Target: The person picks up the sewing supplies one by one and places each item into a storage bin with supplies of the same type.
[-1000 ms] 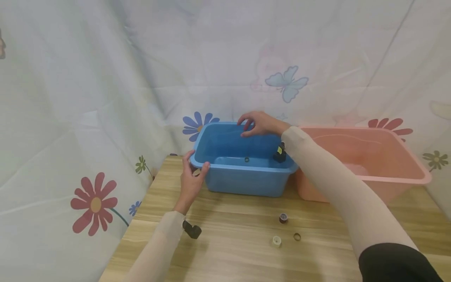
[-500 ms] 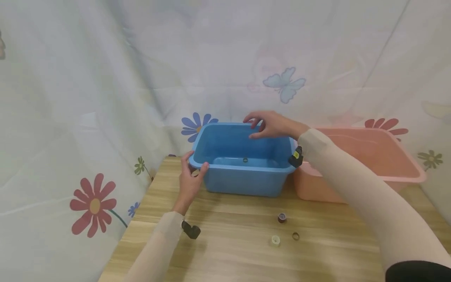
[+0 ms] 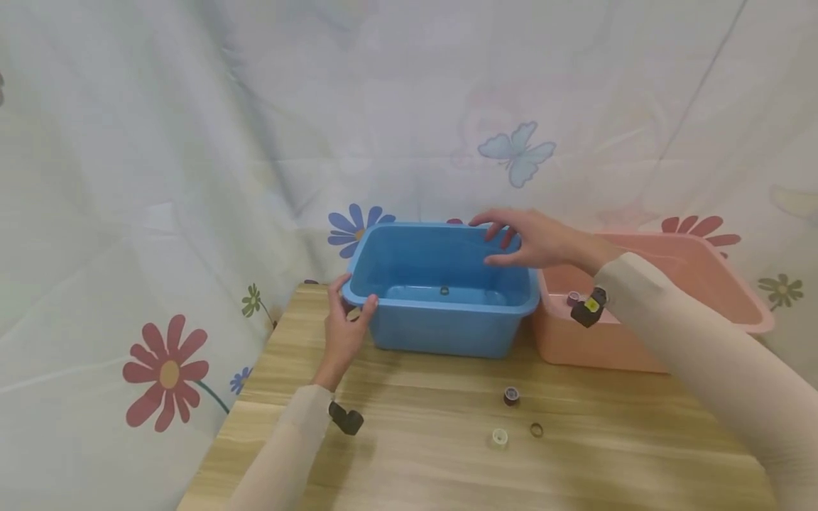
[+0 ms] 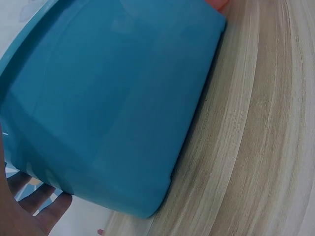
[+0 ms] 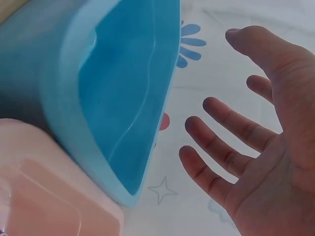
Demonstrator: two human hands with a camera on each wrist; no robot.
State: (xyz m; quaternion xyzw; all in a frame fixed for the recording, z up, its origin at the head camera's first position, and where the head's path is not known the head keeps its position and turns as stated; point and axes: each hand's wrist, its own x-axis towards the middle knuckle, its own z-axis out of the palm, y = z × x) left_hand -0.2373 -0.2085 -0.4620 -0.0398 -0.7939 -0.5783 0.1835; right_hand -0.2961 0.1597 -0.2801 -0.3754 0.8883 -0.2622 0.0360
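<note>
1. Blue tub [image 3: 441, 330] is sitting at the frame's middle, probably feeling light, smooth and slightly bendy; its rim is likely giving the surest hold.
2. Left hand [image 3: 345, 330] is gripping its left corner, thumb at the rim.
3. Right hand [image 3: 540, 238] is hovering near its right end, fingers loosely bent and spread, holding nothing.
4. Pink tub [image 3: 594, 345] is crowding its right side, curtain [image 3: 409, 106] is hanging behind; table [image 3: 396, 440] room is showing toward the lower left.

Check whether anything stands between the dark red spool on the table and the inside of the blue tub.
The near wall of the blue tub does. Between it and the dark red spool, only tabletop shows; the left hand grips the tub's near-left corner, off that line.
</note>
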